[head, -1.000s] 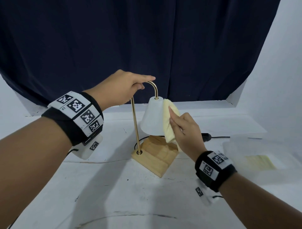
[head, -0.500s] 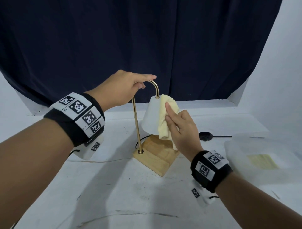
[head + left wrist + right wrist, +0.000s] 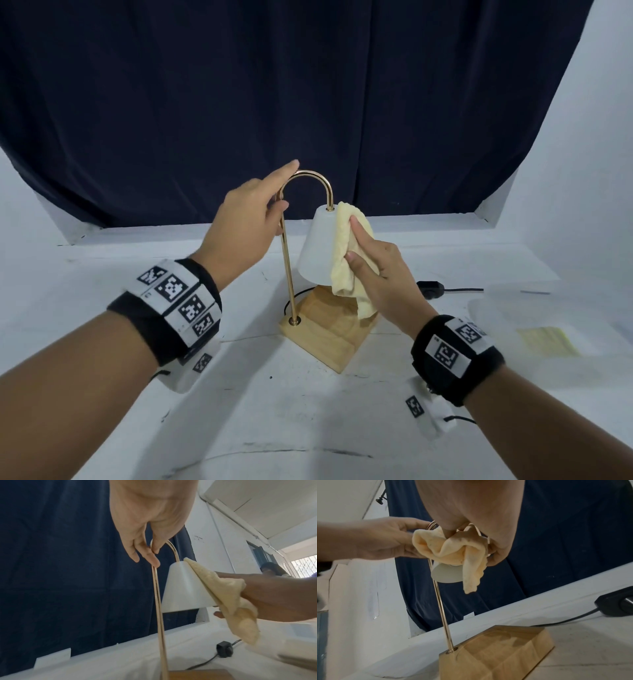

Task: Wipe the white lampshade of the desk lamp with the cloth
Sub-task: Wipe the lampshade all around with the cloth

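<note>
The desk lamp has a white lampshade (image 3: 315,251) hanging from an arched gold rod (image 3: 310,172) set in a wooden base (image 3: 325,337). My left hand (image 3: 287,192) pinches the rod just below the arch, thumb against fingers (image 3: 154,559), index finger lying along the curve. My right hand (image 3: 354,240) grips a bunched yellow cloth (image 3: 344,255) and presses it on the shade's right side, from the top edge down past the rim. The right wrist view shows the cloth (image 3: 452,550) crumpled in the palm above the shade's open underside (image 3: 447,575). The shade (image 3: 184,588) is bare on its left.
A black inline switch (image 3: 430,286) and its cord lie on the white table right of the base. A clear plastic container (image 3: 548,342) holding something yellow sits at the right. A dark curtain hangs behind. A person (image 3: 272,569) is far off by a window.
My right hand has slid the cloth up the shade's right side to its top. My left hand has shifted from the top of the arch down to its left side.
</note>
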Demonstrator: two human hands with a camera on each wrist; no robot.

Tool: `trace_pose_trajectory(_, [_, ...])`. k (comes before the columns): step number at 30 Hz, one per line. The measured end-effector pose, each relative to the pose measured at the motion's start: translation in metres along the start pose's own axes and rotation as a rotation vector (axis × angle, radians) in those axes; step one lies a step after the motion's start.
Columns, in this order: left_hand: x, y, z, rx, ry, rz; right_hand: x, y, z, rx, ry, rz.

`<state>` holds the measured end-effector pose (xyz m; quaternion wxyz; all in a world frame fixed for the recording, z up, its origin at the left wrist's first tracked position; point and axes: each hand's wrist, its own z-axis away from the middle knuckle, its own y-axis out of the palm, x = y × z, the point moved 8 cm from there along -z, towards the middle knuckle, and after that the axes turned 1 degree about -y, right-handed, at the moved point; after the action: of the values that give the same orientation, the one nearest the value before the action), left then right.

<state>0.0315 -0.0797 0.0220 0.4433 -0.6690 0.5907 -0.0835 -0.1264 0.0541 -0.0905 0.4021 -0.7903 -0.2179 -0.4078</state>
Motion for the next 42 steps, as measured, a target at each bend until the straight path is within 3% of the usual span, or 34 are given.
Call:
trace_pose_trajectory(6, [0.005, 0.006, -0.001, -0.013, -0.011, -0.004, -0.004, -0.004, -0.009, 0.078, 0.032, -0.046])
trace_pose_trajectory(19, [0.03, 0.023, -0.066, 0.098, 0.075, 0.064, -0.007, 0.003, -0.013, -0.041, -0.075, 0.211])
trace_pose_trajectory(23, [0.034, 0.026, -0.072, 0.036, 0.028, 0.084, -0.015, -0.003, -0.021, -0.048, -0.02, 0.171])
trace_pose_trajectory(30, [0.037, 0.025, -0.081, -0.028, 0.005, 0.076, -0.014, 0.014, -0.024, -0.097, -0.054, 0.204])
trace_pose_trajectory(42, [0.045, 0.032, -0.069, 0.097, -0.069, 0.074, -0.017, 0.019, -0.027, -0.136, -0.044, 0.234])
